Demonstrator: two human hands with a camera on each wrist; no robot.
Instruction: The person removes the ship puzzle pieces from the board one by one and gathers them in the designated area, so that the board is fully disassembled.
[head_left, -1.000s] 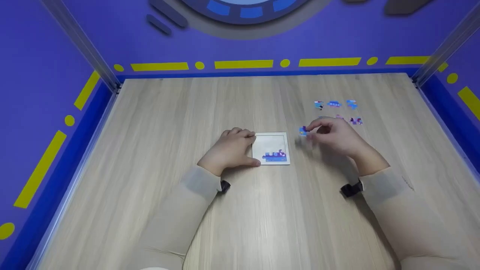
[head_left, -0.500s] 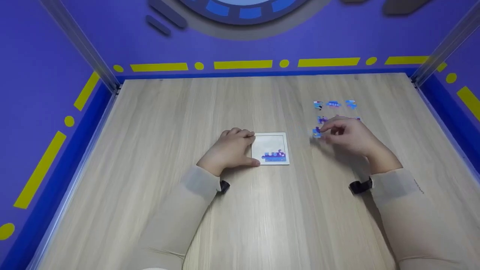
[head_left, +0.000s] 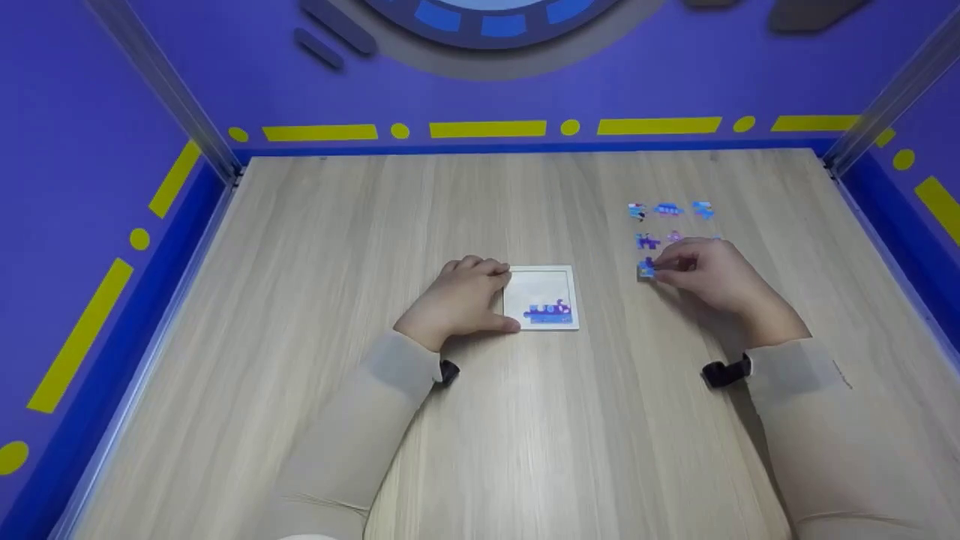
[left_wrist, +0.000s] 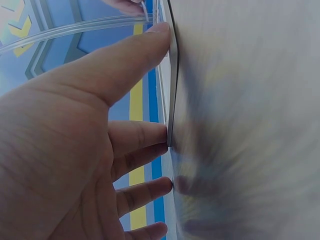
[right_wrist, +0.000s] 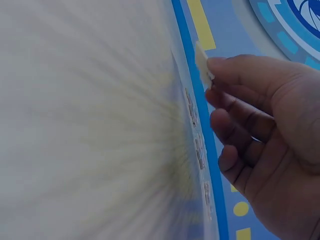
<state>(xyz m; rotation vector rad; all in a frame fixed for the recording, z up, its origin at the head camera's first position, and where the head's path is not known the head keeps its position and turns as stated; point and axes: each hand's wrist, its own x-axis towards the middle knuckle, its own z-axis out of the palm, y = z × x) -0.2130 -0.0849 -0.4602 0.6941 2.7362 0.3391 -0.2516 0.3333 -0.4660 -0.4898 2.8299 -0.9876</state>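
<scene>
My right hand (head_left: 701, 270) pinches a blue and purple jigsaw puzzle piece (head_left: 645, 269) between thumb and fingertips, to the right of the white puzzle tray. In the right wrist view the piece (right_wrist: 203, 65) is seen nearly edge-on, raised off the table. My left hand (head_left: 465, 300) rests at the left side of the square puzzle tray (head_left: 575, 296), thumb at the near corner and index finger at the far one. The left wrist view shows its fingers spread and fairly straight against the tray edge (left_wrist: 173, 95). Joined purple and blue pieces (head_left: 550, 312) lie in the tray's lower right.
Loose puzzle pieces lie beyond my right hand: a back row with a blue piece (head_left: 667, 209), and a nearer row with a purple piece (head_left: 647, 241), partly hidden by the hand. Purple-blue walls (head_left: 510, 97) enclose the wooden table (head_left: 337, 225) at the back and sides.
My right hand has moved right with the pinched puzzle piece, away from the tray and toward the loose pieces, then slowed. The left hand and the tray have stayed put.
</scene>
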